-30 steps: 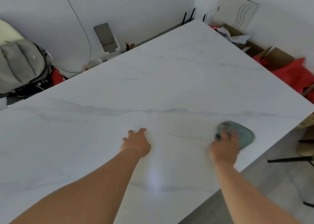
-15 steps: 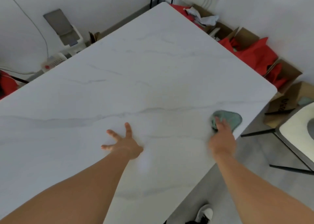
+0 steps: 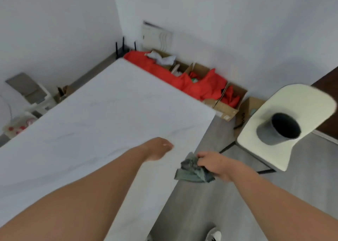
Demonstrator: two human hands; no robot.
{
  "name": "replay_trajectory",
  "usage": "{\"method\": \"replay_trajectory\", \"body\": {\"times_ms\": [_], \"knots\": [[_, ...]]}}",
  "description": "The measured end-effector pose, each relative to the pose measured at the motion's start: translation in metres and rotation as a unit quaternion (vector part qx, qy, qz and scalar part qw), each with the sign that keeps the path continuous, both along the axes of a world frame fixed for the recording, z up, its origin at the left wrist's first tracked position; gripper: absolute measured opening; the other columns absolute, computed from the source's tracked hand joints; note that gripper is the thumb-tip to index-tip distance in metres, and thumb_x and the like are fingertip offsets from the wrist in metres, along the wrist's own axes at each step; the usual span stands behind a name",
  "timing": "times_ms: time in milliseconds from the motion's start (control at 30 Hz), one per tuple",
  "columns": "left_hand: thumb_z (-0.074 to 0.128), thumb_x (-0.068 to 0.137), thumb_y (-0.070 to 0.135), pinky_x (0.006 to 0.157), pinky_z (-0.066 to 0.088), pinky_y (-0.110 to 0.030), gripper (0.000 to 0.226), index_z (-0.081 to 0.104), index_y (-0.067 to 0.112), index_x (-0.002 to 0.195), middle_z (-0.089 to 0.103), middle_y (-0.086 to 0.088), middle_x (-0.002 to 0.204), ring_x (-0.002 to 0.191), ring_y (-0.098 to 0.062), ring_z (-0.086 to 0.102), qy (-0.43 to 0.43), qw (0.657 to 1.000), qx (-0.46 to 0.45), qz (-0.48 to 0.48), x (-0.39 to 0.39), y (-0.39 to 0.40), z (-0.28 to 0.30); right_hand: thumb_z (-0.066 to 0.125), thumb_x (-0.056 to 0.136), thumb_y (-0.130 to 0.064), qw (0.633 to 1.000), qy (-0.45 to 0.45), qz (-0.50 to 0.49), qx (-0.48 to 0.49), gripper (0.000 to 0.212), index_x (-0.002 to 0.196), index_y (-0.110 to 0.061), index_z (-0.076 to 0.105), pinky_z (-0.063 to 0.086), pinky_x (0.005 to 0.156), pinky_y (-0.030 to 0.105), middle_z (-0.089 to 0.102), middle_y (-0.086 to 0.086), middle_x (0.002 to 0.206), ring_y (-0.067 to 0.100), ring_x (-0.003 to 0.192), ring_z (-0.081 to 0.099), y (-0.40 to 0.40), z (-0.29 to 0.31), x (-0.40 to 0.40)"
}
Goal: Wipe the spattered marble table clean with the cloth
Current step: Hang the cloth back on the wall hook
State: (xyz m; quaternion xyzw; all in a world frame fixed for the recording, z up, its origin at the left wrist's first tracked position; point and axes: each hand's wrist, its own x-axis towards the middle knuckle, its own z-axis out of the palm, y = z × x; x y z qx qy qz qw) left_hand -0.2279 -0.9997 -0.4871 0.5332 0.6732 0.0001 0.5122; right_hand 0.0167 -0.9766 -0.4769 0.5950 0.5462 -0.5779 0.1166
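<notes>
Limply, the soft cloth [image 3: 192, 171] bunched in my right hand [image 3: 214, 163] at lower centre; left hand [image 3: 157, 149] lay blurred over the desk [image 3: 91, 116], its grip unclear.

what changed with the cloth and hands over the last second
The right hand has bunched up the cloth and lifted it off the marble table, past its right edge; it now grips it over the floor. Earlier it pressed the cloth flat on the top. The left hand stayed over the table near that edge.
</notes>
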Motion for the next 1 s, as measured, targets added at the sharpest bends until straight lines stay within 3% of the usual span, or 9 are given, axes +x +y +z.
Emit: {"method": "replay_trajectory", "body": {"times_ms": [67, 200, 333, 500, 667, 733, 833, 900, 1000], "knots": [[0.041, 0.111, 0.025, 0.079, 0.047, -0.010, 0.037, 0.061, 0.018, 0.142, 0.066, 0.001, 0.136, 0.115, -0.013, 0.062, -0.104, 0.993, 0.047, 0.014, 0.051, 0.034, 0.059, 0.053, 0.101, -0.010, 0.988, 0.076, -0.130, 0.025, 0.026, 0.119, 0.001, 0.068, 0.061, 0.089, 0.050, 0.072, 0.027, 0.116, 0.041, 0.104, 0.072, 0.035, 0.045, 0.027], [0.058, 0.105, 0.027, 0.084, 0.051, -0.015, 0.024, 0.072, 0.017, 0.121, 0.073, 0.007, 0.113, 0.103, -0.006, 0.067, -0.191, 0.958, 0.203, 0.065, 0.125, 0.090, 0.154, 0.055, 0.104, -0.025, 0.943, 0.197, -0.257, 0.073, 0.030, 0.109, -0.001, 0.073, 0.053, 0.061, 0.034, 0.078, 0.018, 0.096, 0.029, 0.076, 0.074, 0.093, 0.143, 0.073], [0.070, 0.097, 0.024, 0.076, 0.050, -0.019, 0.007, 0.073, 0.018, 0.097, 0.071, 0.004, 0.090, 0.081, -0.007, 0.064, -0.172, 0.944, 0.274, 0.064, 0.177, 0.129, 0.218, 0.058, 0.104, -0.043, 0.900, 0.257, -0.340, 0.091, 0.040, 0.121, -0.009, 0.071, 0.060, 0.092, 0.051, 0.078, 0.015, 0.107, 0.033, 0.096, 0.076, 0.132, 0.216, 0.125], [0.065, 0.099, 0.025, 0.073, 0.042, -0.033, 0.014, 0.066, 0.013, 0.091, 0.061, 0.005, 0.077, 0.071, -0.012, 0.053, -0.126, 0.915, 0.366, 0.116, 0.240, 0.162, 0.291, 0.070, 0.095, -0.037, 0.897, 0.315, -0.300, 0.085, 0.044, 0.122, -0.002, 0.072, 0.058, 0.095, 0.044, 0.076, 0.018, 0.115, 0.033, 0.107, 0.072, 0.177, 0.291, 0.210], [0.061, 0.102, 0.018, 0.072, 0.047, -0.029, 0.020, 0.066, 0.019, 0.082, 0.065, 0.012, 0.072, 0.072, -0.012, 0.062, -0.132, 0.879, 0.433, 0.152, 0.280, 0.184, 0.365, 0.075, 0.088, -0.027, 0.917, 0.355, -0.170, 0.065, 0.037, 0.117, -0.003, 0.075, 0.047, 0.049, 0.024, 0.077, 0.003, 0.107, 0.012, 0.071, 0.064, 0.205, 0.359, 0.261], [0.056, 0.102, 0.018, 0.073, 0.048, -0.029, 0.019, 0.067, 0.017, 0.087, 0.076, 0.007, 0.083, 0.080, -0.016, 0.070, -0.139, 0.851, 0.470, 0.188, 0.291, 0.193, 0.403, 0.072, 0.093, -0.047, 0.944, 0.290, -0.108, 0.110, 0.043, 0.111, -0.008, 0.076, 0.041, 0.051, 0.027, 0.076, 0.000, 0.094, 0.014, 0.064, 0.053, 0.214, 0.384, 0.273], [0.048, 0.102, 0.015, 0.081, 0.056, -0.038, 0.017, 0.061, 0.010, 0.093, 0.080, -0.008, 0.092, 0.081, -0.027, 0.073, -0.289, 0.817, 0.415, 0.278, 0.300, 0.208, 0.448, 0.042, 0.098, -0.074, 0.956, 0.082, -0.014, 0.281, 0.072, 0.115, -0.011, 0.074, 0.058, 0.095, 0.042, 0.076, 0.014, 0.112, 0.030, 0.102, 0.073, 0.228, 0.410, 0.291], [0.049, 0.101, 0.015, 0.081, 0.060, -0.040, 0.016, 0.061, 0.008, 0.094, 0.079, -0.013, 0.094, 0.078, -0.029, 0.074, -0.378, 0.821, 0.323, 0.281, 0.307, 0.212, 0.468, 0.025, 0.099, -0.076, 0.925, -0.103, 0.128, 0.342, 0.080, 0.122, -0.015, 0.072, 0.047, 0.107, 0.040, 0.068, 0.011, 0.130, 0.029, 0.121, 0.064, 0.233, 0.429, 0.298], [0.049, 0.099, 0.015, 0.075, 0.059, -0.036, 0.015, 0.062, 0.007, 0.095, 0.079, -0.013, 0.094, 0.074, -0.027, 0.075, -0.273, 0.877, 0.346, 0.188, 0.313, 0.221, 0.481, 0.026, 0.104, -0.067, 0.843, -0.232, 0.217, 0.435, 0.068, 0.115, -0.016, 0.069, 0.045, 0.104, 0.042, 0.067, 0.009, 0.127, 0.026, 0.113, 0.062, 0.239, 0.442, 0.296]]}}
